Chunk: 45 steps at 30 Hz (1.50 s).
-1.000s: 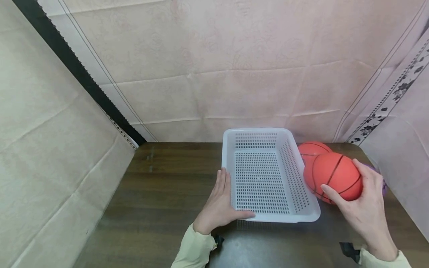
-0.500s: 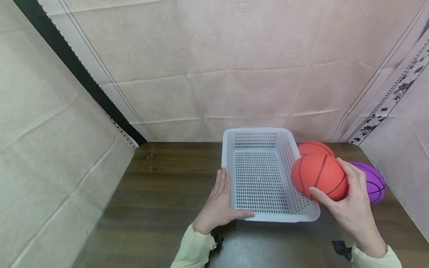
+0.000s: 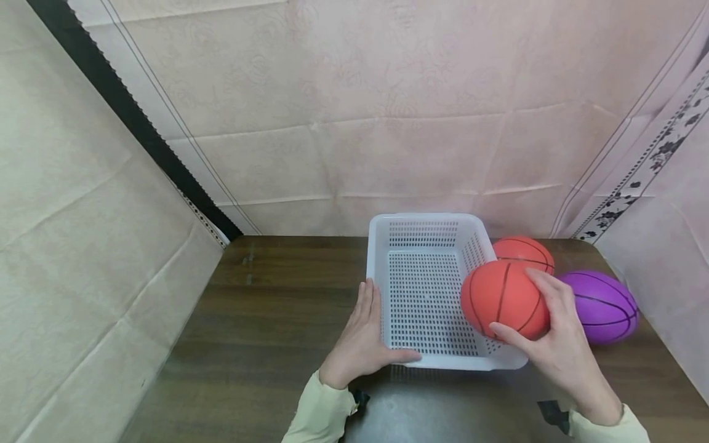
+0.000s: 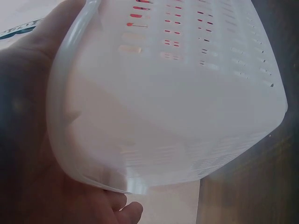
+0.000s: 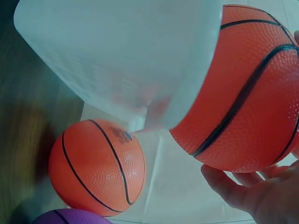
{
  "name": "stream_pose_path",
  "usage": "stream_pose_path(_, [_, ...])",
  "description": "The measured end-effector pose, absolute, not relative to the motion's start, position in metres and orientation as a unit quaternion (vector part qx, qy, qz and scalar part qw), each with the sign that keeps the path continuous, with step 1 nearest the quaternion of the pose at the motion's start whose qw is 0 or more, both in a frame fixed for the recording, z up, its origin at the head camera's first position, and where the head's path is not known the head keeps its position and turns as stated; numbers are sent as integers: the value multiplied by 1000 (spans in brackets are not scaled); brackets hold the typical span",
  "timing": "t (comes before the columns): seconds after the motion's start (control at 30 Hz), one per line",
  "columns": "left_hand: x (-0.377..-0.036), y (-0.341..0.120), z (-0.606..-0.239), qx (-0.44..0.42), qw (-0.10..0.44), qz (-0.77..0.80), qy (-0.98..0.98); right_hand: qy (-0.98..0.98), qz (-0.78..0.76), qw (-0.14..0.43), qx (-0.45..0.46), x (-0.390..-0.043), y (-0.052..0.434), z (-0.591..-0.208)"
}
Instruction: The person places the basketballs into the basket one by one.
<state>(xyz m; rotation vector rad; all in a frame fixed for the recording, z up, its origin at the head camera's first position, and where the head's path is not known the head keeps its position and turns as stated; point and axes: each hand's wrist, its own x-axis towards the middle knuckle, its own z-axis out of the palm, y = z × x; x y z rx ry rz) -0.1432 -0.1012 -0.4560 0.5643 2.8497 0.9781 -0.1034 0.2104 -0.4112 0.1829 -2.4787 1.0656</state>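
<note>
sleeves (image 3: pixel 324 409): pale yellow-green, long | wrists: black straps (image 3: pixel 554 413) | hands: bare

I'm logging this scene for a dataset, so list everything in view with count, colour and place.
held ball: 1, orange with black lines, above the basket's right wall, in the right hand.
second orange ball: 1, orange with black lines, on the table right of the basket, toward the back.
purple ball: 1, purple with dark lines, on the table at the far right.
basket: 1, white perforated plastic, middle of the table.
table: 1, dark brown wood.
backdrop sheets: pale pink and cream, around the table.
left hand: rests against the basket's near left corner, thumb along the front rim.
right hand: grips the held ball.
sleeves: 2, pale yellow-green.
</note>
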Motion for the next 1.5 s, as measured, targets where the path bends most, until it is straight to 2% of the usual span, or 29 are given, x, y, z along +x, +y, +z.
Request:
stream_pose_path(0.63, [-143, -103, -454, 180, 40, 309, 933, -893, 386, 195, 122, -112, 194, -418])
stream_pose_path(1.1, [-144, -100, -455, 185, 38, 316, 930, -904, 361, 188, 131, -115, 191, -426])
stream_pose_path(1.5, [-142, -100, -455, 175, 49, 313, 932, -909, 357, 159, 143, -117, 185, -431])
